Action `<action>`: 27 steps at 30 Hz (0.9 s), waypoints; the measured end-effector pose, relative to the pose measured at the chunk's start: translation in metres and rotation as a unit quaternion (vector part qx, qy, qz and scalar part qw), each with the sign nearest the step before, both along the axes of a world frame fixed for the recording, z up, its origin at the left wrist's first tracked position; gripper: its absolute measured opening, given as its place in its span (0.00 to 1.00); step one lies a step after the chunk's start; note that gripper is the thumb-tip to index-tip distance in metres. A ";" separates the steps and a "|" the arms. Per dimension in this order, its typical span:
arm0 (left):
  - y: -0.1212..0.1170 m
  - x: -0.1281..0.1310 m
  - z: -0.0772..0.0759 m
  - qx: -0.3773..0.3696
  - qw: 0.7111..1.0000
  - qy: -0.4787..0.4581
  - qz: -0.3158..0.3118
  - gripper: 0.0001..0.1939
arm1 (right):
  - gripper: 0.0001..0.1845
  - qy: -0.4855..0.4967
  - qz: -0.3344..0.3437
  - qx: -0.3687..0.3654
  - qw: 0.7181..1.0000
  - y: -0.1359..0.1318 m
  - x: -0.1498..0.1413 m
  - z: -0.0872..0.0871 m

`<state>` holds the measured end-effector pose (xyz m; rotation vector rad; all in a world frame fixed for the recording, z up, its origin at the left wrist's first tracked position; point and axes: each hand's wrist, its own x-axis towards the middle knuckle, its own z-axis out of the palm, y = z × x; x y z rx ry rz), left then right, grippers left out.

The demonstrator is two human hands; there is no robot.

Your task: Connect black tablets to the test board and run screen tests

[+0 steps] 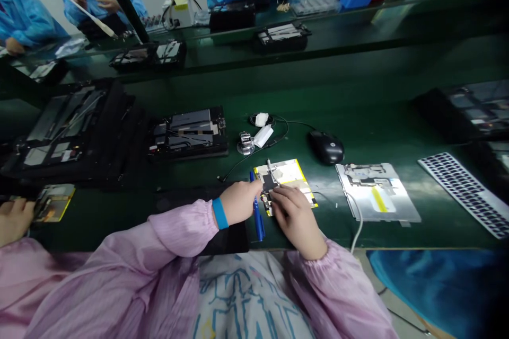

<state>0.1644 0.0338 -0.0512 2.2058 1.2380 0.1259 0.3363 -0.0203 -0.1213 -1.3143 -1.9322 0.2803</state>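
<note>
A thin yellow-edged white panel with a dark circuit board lies on the green bench in front of me. My left hand, a blue band at its wrist, is closed at the panel's left edge; its fingertips are hidden. A blue pen passes under or through that hand, and I cannot tell whether it is gripped. Bent fingers of my right hand rest on the board and panel, slightly apart. A thin white cable-like piece lies across the panel's top left.
Right of the panel lie a silver plate with a board, a black mouse and a white keyboard. A tally counter and cables stand behind. Stacked tablet parts fill the left. A neighbour's hand holds another panel.
</note>
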 end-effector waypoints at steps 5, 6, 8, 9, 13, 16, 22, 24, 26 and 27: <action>0.003 0.002 -0.002 -0.007 0.999 0.022 -0.025 0.05 | 0.12 -0.023 0.002 0.002 1.000 0.000 0.001 -0.003; 0.003 0.002 -0.002 -0.011 0.999 0.023 -0.026 0.05 | 0.12 -0.026 0.002 0.004 1.000 0.000 0.001 -0.003; 0.004 0.003 -0.001 -0.020 0.999 0.022 -0.024 0.05 | 0.12 -0.032 0.002 0.004 0.999 0.000 0.001 -0.003; 0.004 0.003 0.000 -0.024 0.999 0.020 -0.020 0.06 | 0.12 -0.035 0.001 0.003 0.999 0.000 0.001 -0.003; 0.005 0.004 0.003 -0.040 0.999 -0.008 -0.003 0.07 | 0.13 -0.030 -0.002 -0.001 1.000 -0.001 0.000 -0.004; 0.005 0.003 -0.001 -0.043 0.998 -0.038 0.004 0.08 | 0.13 -0.025 -0.003 -0.002 1.000 -0.001 0.000 -0.004; 0.005 -0.001 -0.013 -0.046 0.991 -0.129 -0.003 0.08 | 0.13 -0.034 -0.005 -0.003 0.999 -0.001 0.000 -0.003; 0.005 -0.001 -0.015 -0.045 0.989 -0.140 0.001 0.08 | 0.13 -0.032 -0.006 -0.003 0.999 0.000 -0.001 -0.002; 0.005 -0.001 -0.015 -0.045 0.989 -0.142 0.006 0.08 | 0.12 -0.029 -0.005 -0.001 1.000 0.000 -0.001 -0.001; 0.005 -0.001 -0.014 -0.044 0.989 -0.141 0.007 0.08 | 0.12 -0.029 -0.004 -0.001 1.000 0.000 -0.001 -0.001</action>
